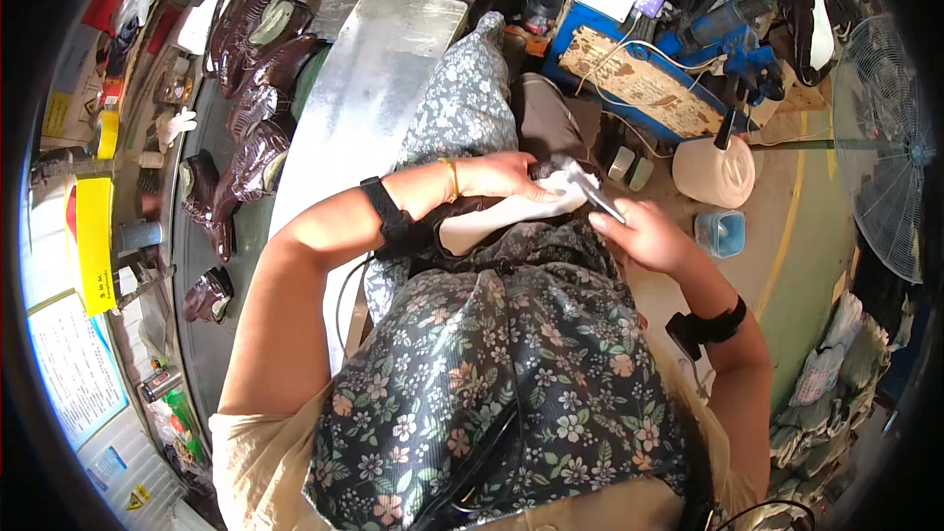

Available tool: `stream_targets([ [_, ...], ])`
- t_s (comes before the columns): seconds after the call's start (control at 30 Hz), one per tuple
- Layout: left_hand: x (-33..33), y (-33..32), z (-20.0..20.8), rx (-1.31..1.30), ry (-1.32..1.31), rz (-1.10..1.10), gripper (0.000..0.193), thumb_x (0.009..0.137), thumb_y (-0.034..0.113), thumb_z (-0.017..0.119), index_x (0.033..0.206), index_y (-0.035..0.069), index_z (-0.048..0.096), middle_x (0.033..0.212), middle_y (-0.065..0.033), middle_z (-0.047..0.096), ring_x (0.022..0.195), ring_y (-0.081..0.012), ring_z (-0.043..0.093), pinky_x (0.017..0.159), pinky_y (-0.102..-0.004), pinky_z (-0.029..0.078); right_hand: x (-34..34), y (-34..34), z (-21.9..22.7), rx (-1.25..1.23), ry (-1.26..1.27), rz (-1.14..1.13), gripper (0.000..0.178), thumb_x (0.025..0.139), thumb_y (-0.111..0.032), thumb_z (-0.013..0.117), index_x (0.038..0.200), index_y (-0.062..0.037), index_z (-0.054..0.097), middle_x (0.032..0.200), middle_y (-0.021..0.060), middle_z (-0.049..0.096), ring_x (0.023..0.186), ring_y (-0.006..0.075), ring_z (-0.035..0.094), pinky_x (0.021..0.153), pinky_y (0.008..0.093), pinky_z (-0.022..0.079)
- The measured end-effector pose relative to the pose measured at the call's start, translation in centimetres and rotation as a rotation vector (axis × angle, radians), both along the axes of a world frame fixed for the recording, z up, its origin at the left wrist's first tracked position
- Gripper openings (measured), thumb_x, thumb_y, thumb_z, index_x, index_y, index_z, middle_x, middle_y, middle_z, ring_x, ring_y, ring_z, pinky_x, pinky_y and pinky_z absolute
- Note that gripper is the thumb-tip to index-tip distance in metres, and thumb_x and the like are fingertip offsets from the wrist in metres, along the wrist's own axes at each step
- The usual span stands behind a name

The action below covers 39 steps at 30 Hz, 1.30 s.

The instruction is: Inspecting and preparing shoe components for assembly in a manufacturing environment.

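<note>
Across my lap lies a dark shoe with its white sole (492,223) turned up. My left hand (506,177) wraps over the shoe's far side, with the thumb pressed along the sole. In my right hand (644,236) is a slim metal hand tool (602,199), its blurred head at the right end of the sole; its exact kind cannot be made out. A dark floral apron (492,364) covers my lap beneath the shoe, and part of the shoe's upper is hidden by my left hand and forearm.
Glossy dark-brown shoes (261,152) line the bench at left, beside a metal-topped surface (339,108). A whitish tub (708,174) and a blue container (726,234) stand to the right. Farther off are a blue machine (639,88) and a fan (890,152).
</note>
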<state>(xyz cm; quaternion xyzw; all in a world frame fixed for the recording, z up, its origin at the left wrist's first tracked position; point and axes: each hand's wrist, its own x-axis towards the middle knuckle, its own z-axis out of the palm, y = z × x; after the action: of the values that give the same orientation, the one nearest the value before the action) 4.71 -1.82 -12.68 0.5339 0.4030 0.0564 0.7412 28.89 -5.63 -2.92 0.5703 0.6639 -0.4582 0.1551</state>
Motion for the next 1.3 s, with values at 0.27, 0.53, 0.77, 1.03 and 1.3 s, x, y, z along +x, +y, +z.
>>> stream_targets([
  [0.27,-8.3,-0.8,9.9,-0.009,0.097,0.197,0.061,0.085,0.043,0.073,0.117,-0.008,0.06,0.101,-0.0094,0.068,0.096,-0.0133,0.059,0.082,-0.0274,0.048,-3.1,4.5,-0.4,0.036,0.531,-0.305,0.028,0.097,-0.034,0.059,0.091,-0.0072,0.056,0.069,0.0009,0.056,0.059,0.0056,0.049,0.054,0.0231,0.042],
  [0.53,-14.3,-6.3,9.5,0.928,1.487,0.04,0.081,0.085,0.056,0.062,0.136,-0.004,0.045,0.141,-0.0288,0.042,0.129,-0.039,0.044,0.109,-0.0467,0.032,-23.7,15.8,-3.4,0.654,0.404,0.075,0.045,0.082,-0.025,0.059,0.119,-0.0021,0.055,0.112,0.0228,0.063,0.109,0.04,0.059,0.096,0.0453,0.046],
  [0.77,-10.0,-9.6,1.9,1.002,1.181,0.077,0.049,0.088,0.01,0.042,0.133,-0.01,0.045,0.136,-0.024,0.05,0.134,-0.0357,0.04,0.116,-0.0432,0.025,-23.7,16.2,-7.3,0.878,0.562,0.453,0.049,0.081,-0.028,0.069,0.125,-0.0075,0.059,0.133,0.0197,0.054,0.126,0.0368,0.047,0.107,0.0435,0.038],
  [1.03,-10.6,-10.7,3.0,1.015,0.622,0.554,0.044,0.08,0.005,0.059,0.122,-0.009,0.055,0.12,-0.0268,0.059,0.12,-0.0395,0.053,0.104,-0.042,0.042,12.5,29.4,12.4,1.571,-0.342,0.016,0.058,0.082,-0.039,0.071,0.134,-0.0194,0.054,0.125,0.0203,0.059,0.113,0.0362,0.059,0.093,0.0426,0.048],
  [1.3,-6.0,-7.0,7.0,0.926,0.196,0.616,0.03,0.09,0.01,0.061,0.119,0.004,0.062,0.118,-0.0167,0.065,0.111,-0.0325,0.061,0.095,-0.0372,0.048,19.9,29.1,11.4,1.422,-0.565,-0.389,0.076,0.073,-0.039,0.069,0.144,-0.0334,0.042,0.148,0.0104,0.041,0.124,0.0409,0.049,0.102,0.0494,0.04],
])
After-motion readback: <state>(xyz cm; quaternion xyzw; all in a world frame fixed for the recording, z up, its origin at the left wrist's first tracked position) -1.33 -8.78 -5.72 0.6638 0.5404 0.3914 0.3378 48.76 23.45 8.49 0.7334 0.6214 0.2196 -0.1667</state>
